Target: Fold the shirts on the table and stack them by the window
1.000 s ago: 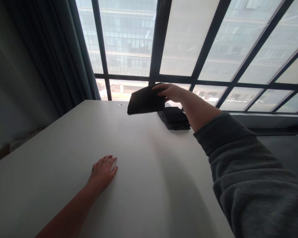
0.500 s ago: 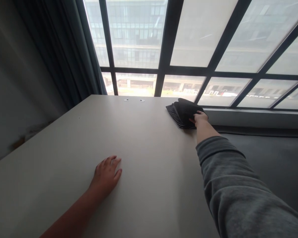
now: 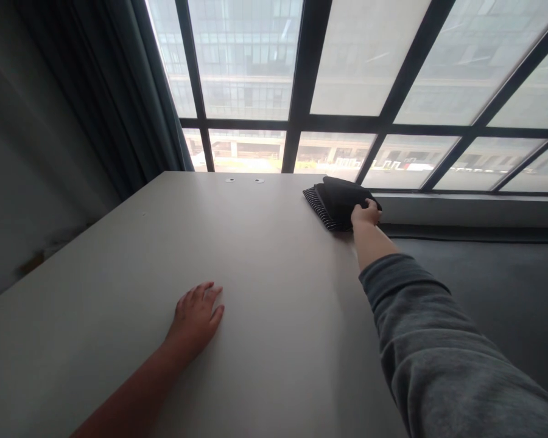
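At the far right corner of the white table lies a small stack of folded fabric. A plain black folded cloth is on top, and a black cloth with thin white stripes sticks out beneath it on the left. My right hand reaches out to the stack, its fingers closed on the near right edge of the black cloth; some fingertips are hidden. Well apart from the fabric, my left hand rests palm down on the tabletop, fingers spread, holding nothing.
Tall windows with dark frames rise behind the table. A dark curtain hangs at the left. Two small white discs sit near the table's back edge. Grey floor lies beyond the right edge.
My right hand has shifted its hold slightly on the black cloth, the thumb now showing on the left. The stack and my left hand stay put. The view has tilted slightly.
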`<move>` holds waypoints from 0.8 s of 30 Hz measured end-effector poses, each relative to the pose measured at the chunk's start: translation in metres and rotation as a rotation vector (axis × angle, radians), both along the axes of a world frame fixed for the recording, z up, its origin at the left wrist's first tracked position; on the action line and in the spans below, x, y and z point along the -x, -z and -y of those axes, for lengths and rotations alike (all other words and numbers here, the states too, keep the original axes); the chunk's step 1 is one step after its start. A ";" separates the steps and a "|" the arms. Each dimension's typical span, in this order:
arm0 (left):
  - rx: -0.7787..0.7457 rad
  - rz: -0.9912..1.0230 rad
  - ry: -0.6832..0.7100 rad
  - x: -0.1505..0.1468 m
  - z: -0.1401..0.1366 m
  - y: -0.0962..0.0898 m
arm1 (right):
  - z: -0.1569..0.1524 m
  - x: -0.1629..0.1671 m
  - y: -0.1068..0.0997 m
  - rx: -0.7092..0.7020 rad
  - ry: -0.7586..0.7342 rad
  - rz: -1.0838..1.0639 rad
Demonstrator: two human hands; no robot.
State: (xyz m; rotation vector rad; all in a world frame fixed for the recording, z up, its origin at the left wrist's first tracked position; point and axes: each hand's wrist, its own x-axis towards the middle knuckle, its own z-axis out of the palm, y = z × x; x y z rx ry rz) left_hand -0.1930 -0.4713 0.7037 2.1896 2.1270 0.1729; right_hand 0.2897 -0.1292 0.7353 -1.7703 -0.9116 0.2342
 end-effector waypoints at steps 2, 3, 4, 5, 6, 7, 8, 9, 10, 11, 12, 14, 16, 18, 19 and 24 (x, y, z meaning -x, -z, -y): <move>0.021 -0.022 -0.005 -0.002 0.002 -0.006 | 0.031 0.017 0.010 -0.039 -0.005 0.169; 0.030 -0.030 -0.007 -0.003 0.002 -0.009 | 0.051 0.026 0.015 -0.062 -0.070 0.294; 0.036 -0.036 -0.007 -0.004 0.003 -0.011 | 0.072 0.036 0.020 -0.077 -0.195 0.410; 0.040 -0.040 -0.008 -0.004 0.004 -0.014 | 0.094 0.047 0.023 -0.097 -0.341 0.504; 0.041 -0.043 -0.008 -0.005 0.005 -0.016 | 0.117 0.057 0.025 -0.119 -0.479 0.575; 0.041 -0.047 -0.007 -0.006 0.006 -0.018 | 0.140 0.066 0.026 -0.151 -0.565 0.616; 0.041 -0.050 -0.007 -0.007 0.007 -0.020 | 0.164 0.075 0.026 -0.176 -0.632 0.639; 0.041 -0.053 -0.007 -0.008 0.008 -0.022 | 0.187 0.084 0.026 -0.185 -0.697 0.651; 0.044 -0.056 -0.007 -0.009 0.009 -0.023 | 0.210 0.093 0.025 -0.169 -0.772 0.660; 0.049 -0.060 -0.004 -0.010 0.012 -0.025 | 0.233 0.100 0.024 -0.124 -0.866 0.671; 0.060 -0.064 0.001 -0.010 0.015 -0.026 | 0.256 0.108 0.023 -0.060 -0.964 0.681; 0.094 -0.066 0.037 -0.010 0.024 -0.027 | 0.299 0.120 0.022 0.083 -1.137 0.715; 0.111 -0.058 0.132 -0.007 0.037 -0.026 | 0.335 0.130 0.019 0.181 -1.243 0.754; 0.096 -0.038 0.267 -0.002 0.050 -0.022 | 0.364 0.138 0.014 0.240 -1.302 0.787; 0.082 -0.026 0.330 0.001 0.056 -0.020 | 0.374 0.141 0.010 0.270 -1.326 0.799; 0.115 0.005 0.380 0.009 0.073 -0.013 | 0.394 0.154 -0.005 0.427 -1.373 0.854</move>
